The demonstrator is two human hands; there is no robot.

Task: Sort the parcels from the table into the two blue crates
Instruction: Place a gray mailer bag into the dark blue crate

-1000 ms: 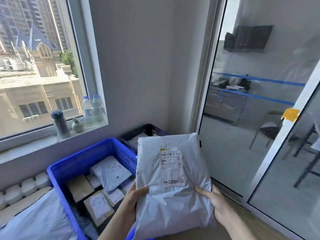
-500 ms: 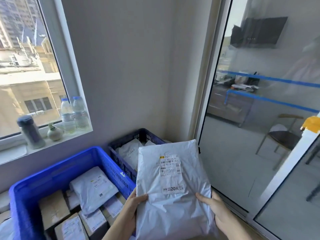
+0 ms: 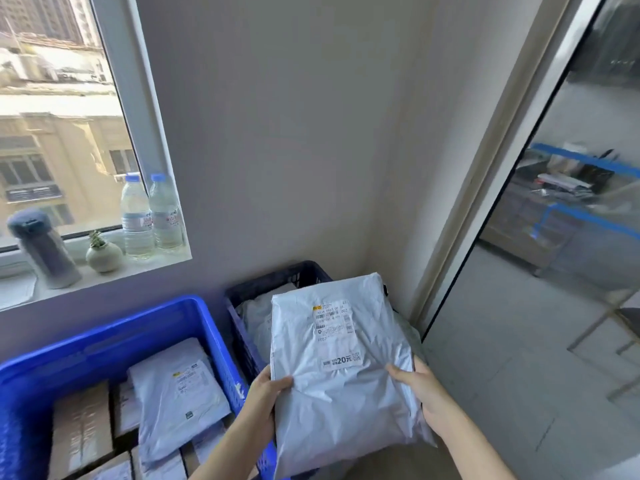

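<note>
Grey poly-bag parcel (image 3: 341,386) held up in both hands, label side to cam: white shipping label (image 3: 332,317) near its top, smaller sticker (image 3: 341,361) reading "20" lower down. Left hand (image 3: 265,393) at parcel's lower left edge, grip pinching it w/ thumb across the front, fingers behind & out of sight. Right hand (image 3: 424,393) at lower right edge, same grip: thumb in front, rest round the back. Parcel is in the air over the dark blue crate (image 3: 277,277), which sits in the corner by the wall w/ at least one pale bag (image 3: 258,320) inside. Just beside that to the left, bright blue crate (image 3: 104,336) w/ a grey bag (image 3: 176,393) lying on top of brown cardboard boxes (image 3: 81,427). On the window sill (image 3: 145,265): 2 water bottles (image 3: 136,220) side by side, small round pot (image 3: 104,256) w/ a plant, dark flask (image 3: 41,247). Glass door (image 3: 554,323) at right.
</note>
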